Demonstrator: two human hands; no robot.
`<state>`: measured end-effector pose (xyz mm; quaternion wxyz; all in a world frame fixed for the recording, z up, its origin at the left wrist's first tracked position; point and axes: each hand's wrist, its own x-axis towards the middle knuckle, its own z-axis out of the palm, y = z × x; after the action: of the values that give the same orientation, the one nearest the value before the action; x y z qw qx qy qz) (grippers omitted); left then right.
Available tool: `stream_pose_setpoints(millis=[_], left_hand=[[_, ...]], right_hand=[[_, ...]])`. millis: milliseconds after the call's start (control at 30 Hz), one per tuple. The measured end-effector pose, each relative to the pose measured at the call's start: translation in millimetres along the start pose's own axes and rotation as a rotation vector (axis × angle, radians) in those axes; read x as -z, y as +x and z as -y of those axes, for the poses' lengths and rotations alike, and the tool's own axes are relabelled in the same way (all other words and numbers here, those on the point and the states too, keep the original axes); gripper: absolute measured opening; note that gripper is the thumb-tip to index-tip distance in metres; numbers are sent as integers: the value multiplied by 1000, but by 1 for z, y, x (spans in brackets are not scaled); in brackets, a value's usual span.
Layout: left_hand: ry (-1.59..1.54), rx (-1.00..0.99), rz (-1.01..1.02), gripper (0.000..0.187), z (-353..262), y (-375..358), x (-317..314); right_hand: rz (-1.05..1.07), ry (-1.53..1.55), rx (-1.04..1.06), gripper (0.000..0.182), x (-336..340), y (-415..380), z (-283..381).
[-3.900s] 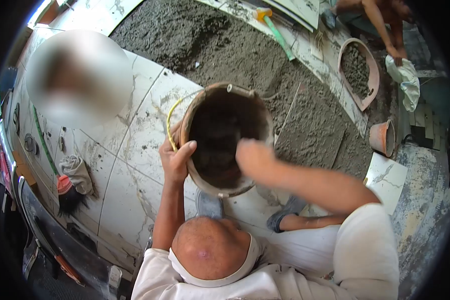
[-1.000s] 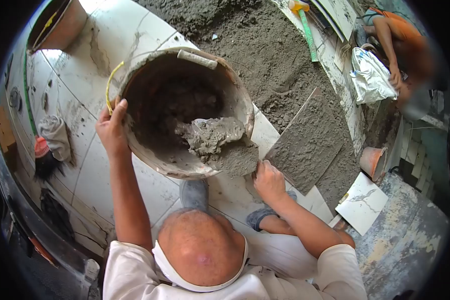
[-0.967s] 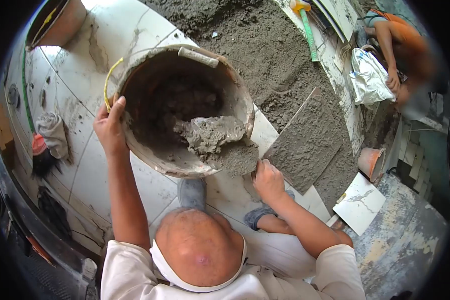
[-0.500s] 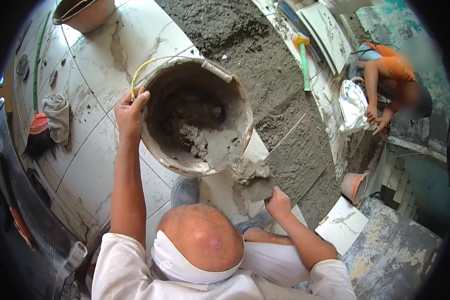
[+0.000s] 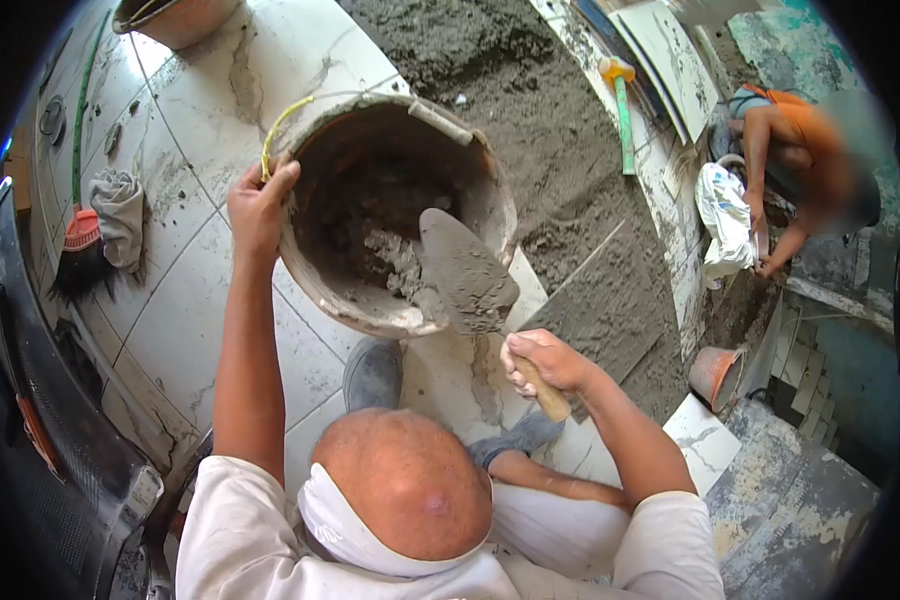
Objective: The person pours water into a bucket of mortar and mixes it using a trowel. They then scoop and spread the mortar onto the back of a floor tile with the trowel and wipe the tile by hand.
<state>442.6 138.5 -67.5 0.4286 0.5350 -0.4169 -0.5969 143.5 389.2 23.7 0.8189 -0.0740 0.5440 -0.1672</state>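
My left hand (image 5: 261,212) grips the left rim of a large round bucket (image 5: 305,262), beside its yellow-sleeved handle. Grey mortar (image 5: 395,262) lies inside the bucket, which is tilted. My right hand (image 5: 545,364) is closed round the wooden handle of a trowel (image 5: 468,278). The trowel's blade points up and left over the bucket's lower right rim, with a thin smear of mortar on it.
Wet mortar bed (image 5: 570,130) runs along the right of the bucket. A hammer (image 5: 623,115) lies beyond it. A co-worker (image 5: 785,150) crouches at the right by a white sack (image 5: 725,215). A small bucket (image 5: 715,375), another bucket (image 5: 185,22) and a broom (image 5: 82,250) also stand about.
The trowel has moved up over the bucket's rim, and the lump of mortar seen on it earlier is gone from its blade. My left hand stays on the rim. The co-worker's hands have shifted.
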Motion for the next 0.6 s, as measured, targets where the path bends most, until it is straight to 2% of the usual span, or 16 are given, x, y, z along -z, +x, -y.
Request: stream_pose_setpoints(millis=[67, 100, 133, 200, 300, 367, 400, 467, 600], left_hand=[[-45, 28, 9, 24, -2, -5, -4], [-107, 19, 2, 24, -7, -2, -8], [3, -31, 8, 24, -3, 0, -4], [-24, -58, 23, 24, 8, 3, -1], [-65, -69, 38, 24, 3, 3, -3], [-28, -66, 63, 22, 7, 3, 1], [-15, -55, 75, 22, 9, 0, 3], [3, -58, 93, 18, 7, 3, 2], [72, -61, 53, 15, -1, 0, -1]], right_hand=[[-13, 71, -22, 39, 10, -14, -23], [-71, 26, -59, 39, 14, -23, -34], [-131, -28, -90, 39, 19, -34, -47], [-167, -136, -89, 40, 29, -61, -77], [-227, -68, -78, 37, 29, -90, -96], [-475, -670, 337, 34, 23, -96, -90], [-574, -951, 598, 39, 16, -82, -74], [-790, -797, 750, 37, -5, -34, -51], [-1000, -958, 702, 22, -4, 66, -35]])
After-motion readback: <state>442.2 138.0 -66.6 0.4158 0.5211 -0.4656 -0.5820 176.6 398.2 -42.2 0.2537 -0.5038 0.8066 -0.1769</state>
